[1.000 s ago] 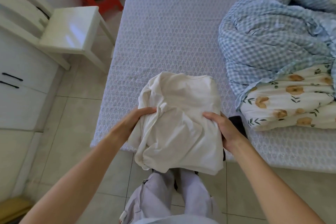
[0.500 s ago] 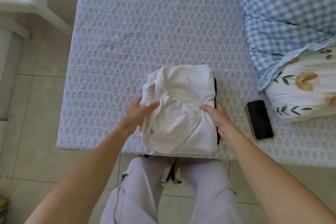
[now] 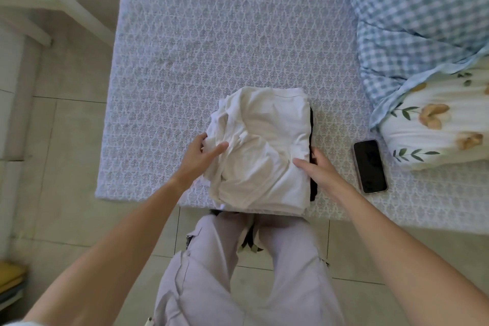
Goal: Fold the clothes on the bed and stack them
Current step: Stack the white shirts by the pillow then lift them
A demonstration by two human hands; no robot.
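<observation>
White stack [image 3: 262, 151] sits at bed [image 3: 211, 34] near edge, directly betw. both hands, long axis running away from fingers: L hand [image 3: 197, 157] w/ fingers straight pressing its loose left side, R hand [image 3: 316, 167] flat against right side, equally near.

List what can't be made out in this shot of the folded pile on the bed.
- Dark garment, head view: only a strip shows under the white garment; its type and fold are hidden.
- Right hand: its fingers go behind the pile's side, so its grip is unclear.
- Checked quilt and floral pillow: cut off by the right edge.
- Phone: screen dark, nothing readable.
</observation>
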